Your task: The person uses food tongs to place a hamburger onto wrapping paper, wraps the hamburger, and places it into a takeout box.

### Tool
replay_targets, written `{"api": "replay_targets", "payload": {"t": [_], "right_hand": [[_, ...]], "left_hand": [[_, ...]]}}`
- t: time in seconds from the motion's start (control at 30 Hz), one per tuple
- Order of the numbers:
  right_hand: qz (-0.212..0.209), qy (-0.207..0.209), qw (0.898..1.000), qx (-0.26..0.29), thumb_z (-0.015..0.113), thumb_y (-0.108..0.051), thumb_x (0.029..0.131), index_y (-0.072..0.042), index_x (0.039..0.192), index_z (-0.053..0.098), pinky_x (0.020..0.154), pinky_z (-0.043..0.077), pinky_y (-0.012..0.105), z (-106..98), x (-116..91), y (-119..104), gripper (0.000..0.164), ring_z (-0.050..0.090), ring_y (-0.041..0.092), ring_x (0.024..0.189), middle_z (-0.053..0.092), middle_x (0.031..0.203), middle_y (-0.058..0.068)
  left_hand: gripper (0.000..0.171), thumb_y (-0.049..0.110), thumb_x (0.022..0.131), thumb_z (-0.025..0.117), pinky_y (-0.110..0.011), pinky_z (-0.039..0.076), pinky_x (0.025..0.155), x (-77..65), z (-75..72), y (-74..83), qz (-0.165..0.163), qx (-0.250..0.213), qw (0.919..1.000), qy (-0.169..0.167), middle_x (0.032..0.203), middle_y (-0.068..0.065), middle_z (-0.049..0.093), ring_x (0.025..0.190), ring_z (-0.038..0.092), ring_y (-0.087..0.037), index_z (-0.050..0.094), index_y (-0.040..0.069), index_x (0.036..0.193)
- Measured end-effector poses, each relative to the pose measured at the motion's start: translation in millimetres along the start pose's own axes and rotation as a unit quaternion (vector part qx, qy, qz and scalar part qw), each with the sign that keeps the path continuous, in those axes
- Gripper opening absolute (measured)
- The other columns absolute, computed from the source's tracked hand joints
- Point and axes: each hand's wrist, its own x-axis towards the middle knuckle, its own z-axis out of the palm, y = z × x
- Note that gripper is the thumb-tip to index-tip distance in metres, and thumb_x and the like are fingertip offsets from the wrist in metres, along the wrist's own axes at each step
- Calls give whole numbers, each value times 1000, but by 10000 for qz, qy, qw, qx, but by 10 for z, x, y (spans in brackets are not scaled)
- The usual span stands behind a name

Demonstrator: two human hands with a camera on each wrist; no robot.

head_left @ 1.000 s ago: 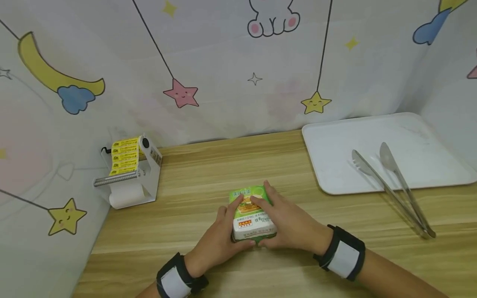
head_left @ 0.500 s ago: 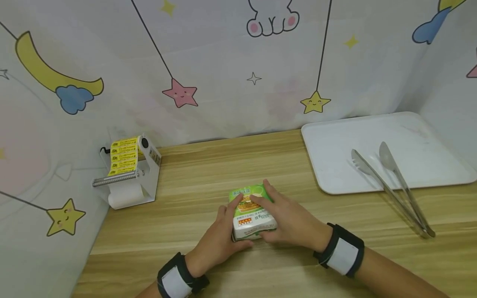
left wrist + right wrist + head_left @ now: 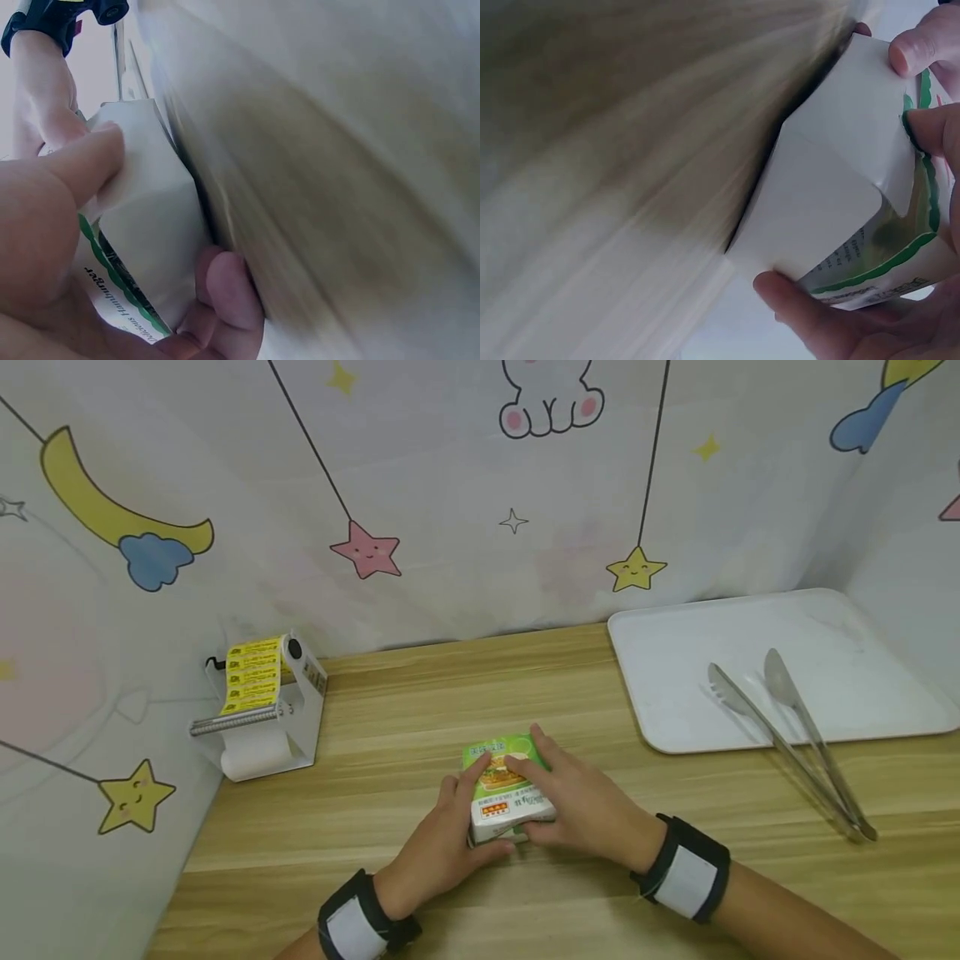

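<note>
A small green and white paper hamburger box (image 3: 501,793) with a burger picture on top rests on the table, held between both hands. My left hand (image 3: 435,839) grips its left side, with the thumb along the near face and other fingers over the top and side. My right hand (image 3: 588,802) grips the right side, its thumb pressing at the near face. In the right wrist view, white flaps (image 3: 810,202) cover much of that face, and a gap beside them shows the printed inside. The left wrist view shows the left thumb (image 3: 101,154) lying on a white flap.
A white label dispenser (image 3: 303,718) with a roll of yellow labels (image 3: 252,672) stands at the back left. At the back right lies a white tray (image 3: 675,718), with metal tongs (image 3: 813,752) across its near edge. A patterned cloth (image 3: 465,468) hangs behind the wooden table (image 3: 390,702).
My right thumb has moved up from the box's near bottom edge onto its near face. The green strip there shows less, and the near flap sits differently. The left hand has barely moved.
</note>
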Motion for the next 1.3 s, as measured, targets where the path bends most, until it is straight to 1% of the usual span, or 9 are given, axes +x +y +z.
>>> {"api": "replay_targets", "payload": {"t": [0.13, 0.3, 0.47, 0.67, 0.77, 0.9, 1.03, 1.17, 1.3], "right_hand": [[-67, 148, 9998, -111, 76, -46, 71, -20, 134, 50, 80, 53, 40, 27, -7, 2, 74, 51, 36, 117, 29, 145, 28], [-165, 328, 9988, -309, 76, -46, 72, -20, 132, 52, 75, 54, 41, 47, -11, 13, 70, 54, 37, 113, 33, 143, 28], [-167, 368, 9986, -334, 76, -49, 71, -21, 132, 53, 73, 54, 40, 54, 1, 20, 71, 57, 36, 110, 36, 141, 27], [-113, 393, 9985, -372, 75, -51, 71, -22, 130, 54, 71, 55, 40, 59, 17, 16, 69, 59, 35, 106, 38, 139, 26], [-26, 331, 9983, -476, 74, -53, 71, -22, 132, 53, 70, 54, 41, 84, 15, 2, 71, 58, 35, 107, 37, 140, 26], [13, 192, 9963, -843, 70, -57, 74, -21, 135, 48, 68, 54, 41, 124, 5, -12, 74, 54, 36, 111, 33, 141, 25], [-45, 26, 9943, -1070, 72, -59, 71, -21, 138, 43, 67, 54, 41, 130, -13, -6, 83, 48, 36, 117, 29, 144, 24], [-72, -259, 9951, -949, 75, -59, 67, -23, 143, 36, 69, 54, 42, 90, -37, 4, 93, 42, 36, 124, 21, 148, 24], [-88, -495, 9960, -744, 74, -59, 68, -26, 147, 31, 74, 53, 42, 35, -59, 12, 95, 40, 35, 127, 16, 151, 24]], "left_hand": [[111, 40, 72, 80, -30, 49, 77, 2, 1, 9, -22, -2, 10000, -32, 111, -9, 40, 86, 51, -14, 2, 30, 150], [114, 34, 69, 83, -30, 49, 78, 9, 0, 10, -20, -37, 10000, -83, 112, -9, 40, 87, 51, -15, 3, 30, 150], [116, 30, 67, 84, -32, 49, 79, 11, -8, 17, -44, -61, 9999, -70, 113, -9, 41, 87, 52, -16, 4, 30, 150], [117, 29, 67, 85, -32, 49, 80, 15, -13, 14, -115, -87, 9998, -164, 114, -8, 40, 88, 52, -16, 2, 32, 150], [117, 32, 67, 84, -31, 48, 79, 11, -16, 8, -69, -97, 9998, -167, 113, -8, 40, 87, 51, -16, 2, 31, 150], [116, 39, 68, 82, -31, 48, 79, 2, -13, -5, 2, -162, 9998, -146, 112, -7, 39, 86, 51, -14, 2, 32, 150], [113, 39, 69, 82, -30, 48, 79, 0, -9, -16, 64, -174, 9998, -122, 111, -6, 38, 86, 50, -14, 2, 33, 150], [113, 33, 70, 83, -31, 49, 78, 1, -16, -17, 59, -146, 9998, -114, 110, -7, 37, 85, 51, -15, 3, 34, 150], [113, 32, 69, 83, -32, 49, 79, 2, -23, -16, -62, -192, 9997, -146, 111, -7, 38, 87, 51, -15, 4, 36, 150]]}}
